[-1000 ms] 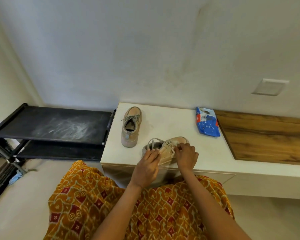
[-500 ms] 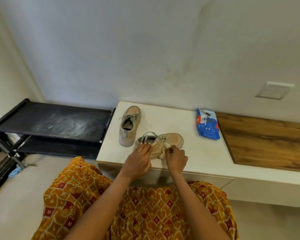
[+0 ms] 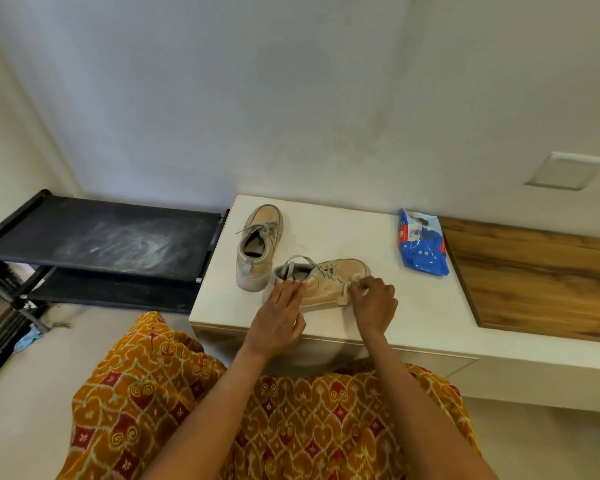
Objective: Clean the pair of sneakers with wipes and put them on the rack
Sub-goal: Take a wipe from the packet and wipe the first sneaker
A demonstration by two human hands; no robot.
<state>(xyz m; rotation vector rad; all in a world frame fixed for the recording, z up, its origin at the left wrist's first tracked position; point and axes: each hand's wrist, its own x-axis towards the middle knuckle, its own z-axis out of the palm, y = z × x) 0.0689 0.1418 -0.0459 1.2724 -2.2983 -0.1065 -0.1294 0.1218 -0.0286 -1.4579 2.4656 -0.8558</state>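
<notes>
Two beige sneakers stand on a white bench. The far sneaker points away from me, near the bench's left edge. The near sneaker lies crosswise with its toe to the right. My left hand holds its heel, fingers curled over the collar. My right hand pinches a crumpled white wipe against the sneaker's near side, by the toe. A blue wipes pack lies to the right on the bench. The black shoe rack stands left of the bench.
A wooden panel covers the bench's right part. The rack's top shelf is dusty and bare, with a lower shelf beneath. A blue scrap lies on the floor by the rack's leg. My patterned orange skirt fills the foreground.
The near sneaker has shifted slightly left, closer to the far one. My right hand has slid with the wipe along its near side, now by the toe. The left hand stays on the heel.
</notes>
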